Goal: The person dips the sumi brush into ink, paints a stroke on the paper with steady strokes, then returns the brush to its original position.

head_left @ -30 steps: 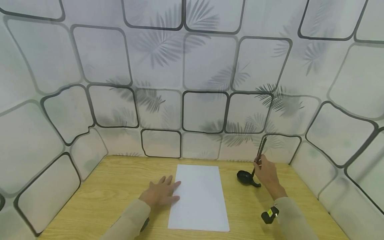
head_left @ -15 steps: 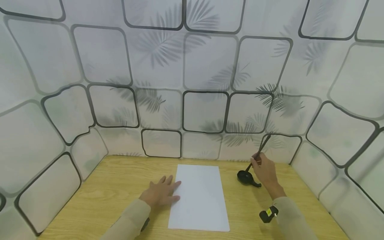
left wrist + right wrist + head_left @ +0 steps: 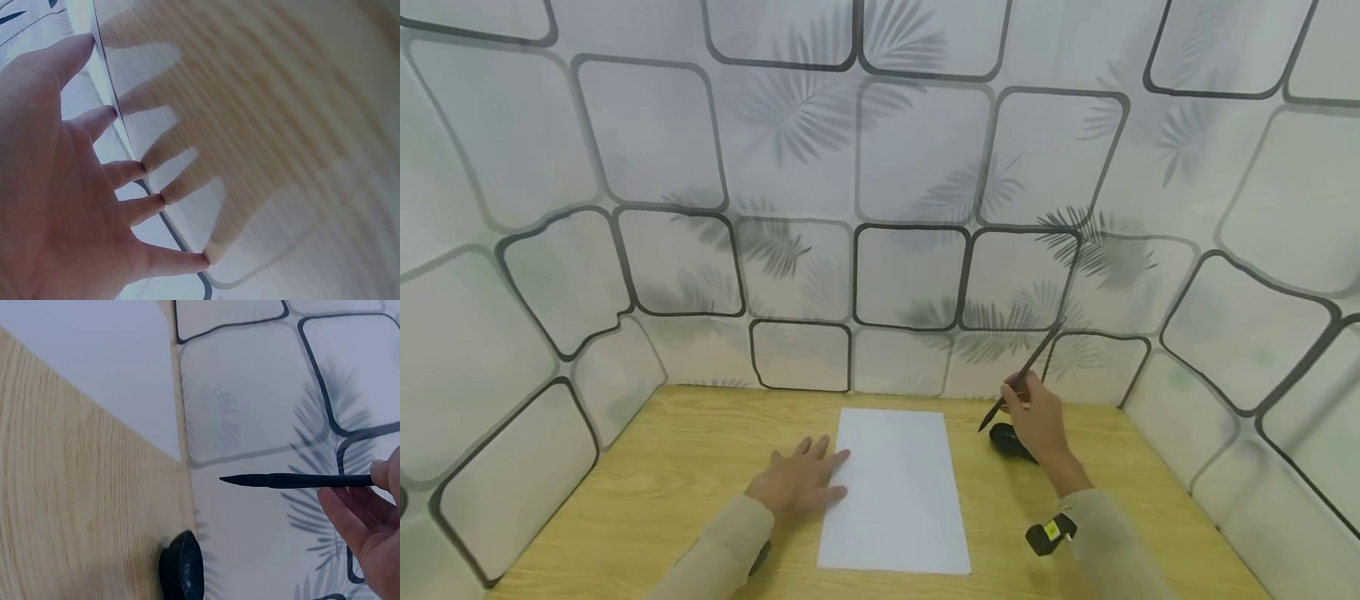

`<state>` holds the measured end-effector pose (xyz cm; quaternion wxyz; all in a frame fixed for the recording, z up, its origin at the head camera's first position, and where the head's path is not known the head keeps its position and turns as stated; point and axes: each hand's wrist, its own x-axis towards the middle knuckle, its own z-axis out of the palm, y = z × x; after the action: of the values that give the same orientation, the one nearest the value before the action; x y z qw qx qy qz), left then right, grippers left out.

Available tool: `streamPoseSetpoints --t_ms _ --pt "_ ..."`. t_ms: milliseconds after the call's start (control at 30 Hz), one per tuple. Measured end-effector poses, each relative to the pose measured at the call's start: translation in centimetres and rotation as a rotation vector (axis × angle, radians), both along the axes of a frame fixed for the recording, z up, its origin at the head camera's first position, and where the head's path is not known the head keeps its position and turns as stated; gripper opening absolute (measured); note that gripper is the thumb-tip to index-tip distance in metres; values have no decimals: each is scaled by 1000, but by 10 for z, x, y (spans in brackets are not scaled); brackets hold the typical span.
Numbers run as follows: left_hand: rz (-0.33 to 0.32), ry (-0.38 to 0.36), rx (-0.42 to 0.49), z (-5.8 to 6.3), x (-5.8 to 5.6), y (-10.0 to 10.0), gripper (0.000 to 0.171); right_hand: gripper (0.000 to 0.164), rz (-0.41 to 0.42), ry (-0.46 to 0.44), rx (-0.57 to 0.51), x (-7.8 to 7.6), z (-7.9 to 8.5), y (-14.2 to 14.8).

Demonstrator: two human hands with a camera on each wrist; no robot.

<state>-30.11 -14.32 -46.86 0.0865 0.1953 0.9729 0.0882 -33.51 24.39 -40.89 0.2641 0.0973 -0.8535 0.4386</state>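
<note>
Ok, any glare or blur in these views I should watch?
Left wrist: glossy table mirrors the left hand; grain blurs at upper right. Right wrist: cool, dim tint, but the brush stands out dark against the pale wall. Head: even light, soft shadow by the left hand.

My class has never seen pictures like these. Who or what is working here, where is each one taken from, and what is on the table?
There is no machine here: a person works with two bare hands. The wide view looks forward and down from the head; the two close views come from each wrist. On the wood-grain table lie a white sheet of paper and, to its right, a small black dish. The left hand is spread, thumb and index finger over the paper's left edge. The right hand holds a dark brush, slanted with its pointed tip lower.
</note>
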Motion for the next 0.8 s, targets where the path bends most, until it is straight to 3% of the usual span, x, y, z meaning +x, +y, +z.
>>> streamPoseSetpoints --t_ms 333,800 --pt "-1 0 3 -1 -2 -1 70 9 95 41 -75 0 -2 -31" --pt "11 -5 64 -3 -1 -2 69 8 141 -11 -100 0 -14 -65"
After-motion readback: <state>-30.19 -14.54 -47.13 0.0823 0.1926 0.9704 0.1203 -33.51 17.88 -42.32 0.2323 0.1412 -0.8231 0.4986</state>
